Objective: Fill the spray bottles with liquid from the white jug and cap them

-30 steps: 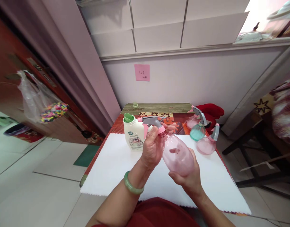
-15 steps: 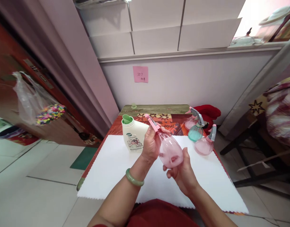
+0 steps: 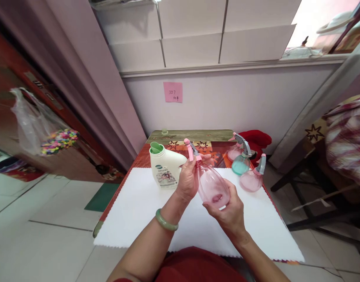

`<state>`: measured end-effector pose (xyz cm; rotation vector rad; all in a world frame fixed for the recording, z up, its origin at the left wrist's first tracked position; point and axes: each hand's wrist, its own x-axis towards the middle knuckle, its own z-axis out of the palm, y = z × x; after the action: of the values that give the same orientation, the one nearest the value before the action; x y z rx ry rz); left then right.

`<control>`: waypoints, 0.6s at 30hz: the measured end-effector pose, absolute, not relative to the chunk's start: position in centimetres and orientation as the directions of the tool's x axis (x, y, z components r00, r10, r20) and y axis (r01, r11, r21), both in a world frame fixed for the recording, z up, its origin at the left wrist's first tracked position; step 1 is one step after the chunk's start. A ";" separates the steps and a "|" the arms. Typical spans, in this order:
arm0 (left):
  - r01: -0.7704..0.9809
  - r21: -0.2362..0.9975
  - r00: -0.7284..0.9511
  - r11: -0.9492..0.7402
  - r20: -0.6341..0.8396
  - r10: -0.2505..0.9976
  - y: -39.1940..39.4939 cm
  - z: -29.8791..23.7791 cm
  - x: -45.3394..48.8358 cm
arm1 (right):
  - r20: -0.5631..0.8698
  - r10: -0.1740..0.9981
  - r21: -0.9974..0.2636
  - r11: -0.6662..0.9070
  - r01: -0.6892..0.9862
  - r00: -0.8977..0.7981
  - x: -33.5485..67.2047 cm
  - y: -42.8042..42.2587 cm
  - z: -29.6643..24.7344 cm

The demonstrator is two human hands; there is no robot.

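I hold a clear pink spray bottle point(image 3: 211, 184) above the white mat point(image 3: 144, 211). My left hand point(image 3: 188, 179) is closed round its neck, just under the pink and grey trigger head point(image 3: 190, 149). My right hand point(image 3: 227, 209) cups the round base from below, fingers wrapped on it. The bottle leans with its head pointing up and away from me. A green bangle point(image 3: 165, 221) sits on my left wrist.
A white detergent jug point(image 3: 165, 164) with a green cap stands at the mat's far left. Three more spray bottles, two pink point(image 3: 250, 178) and one teal point(image 3: 241, 162), stand at the far right. The small table point(image 3: 194, 135) abuts the wall. A chair point(image 3: 321, 172) stands to the right.
The spray head has turned from pointing left to pointing up and away. My right hand shifted round the bottle's base. The bottle stayed above the mat.
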<state>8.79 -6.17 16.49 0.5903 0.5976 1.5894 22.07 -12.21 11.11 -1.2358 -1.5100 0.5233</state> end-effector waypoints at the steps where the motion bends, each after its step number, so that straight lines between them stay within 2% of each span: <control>1: -0.722 0.684 -0.098 -0.106 0.050 0.994 -6.3 16.5 8.8 | 0.476 0.873 -0.809 0.387 0.442 0.106 22.1 -12.2 11.0; 8: -0.755 0.652 -0.050 -0.072 0.053 0.997 -6.8 17.2 8.9 | 0.676 0.728 -0.647 0.511 0.566 0.116 22.6 -11.9 11.0; 13: -0.734 0.669 -0.101 -0.113 0.057 0.993 -7.5 17.2 9.6 | 0.772 0.628 -0.546 0.577 0.607 0.097 22.8 -11.5 10.9; 15: -0.724 0.680 -0.114 -0.115 0.046 0.992 -7.8 17.0 9.7 | 0.750 0.652 -0.581 0.566 0.585 0.113 22.8 -11.6 10.7; 18: -0.734 0.675 -0.080 -0.077 0.028 0.996 -7.9 16.7 9.6 | 0.617 0.771 -0.730 0.488 0.478 0.155 22.6 -12.0 10.4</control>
<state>9.57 -7.93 16.74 0.5844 0.5894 1.5769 22.62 -12.03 10.40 -1.1447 -1.4895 0.2948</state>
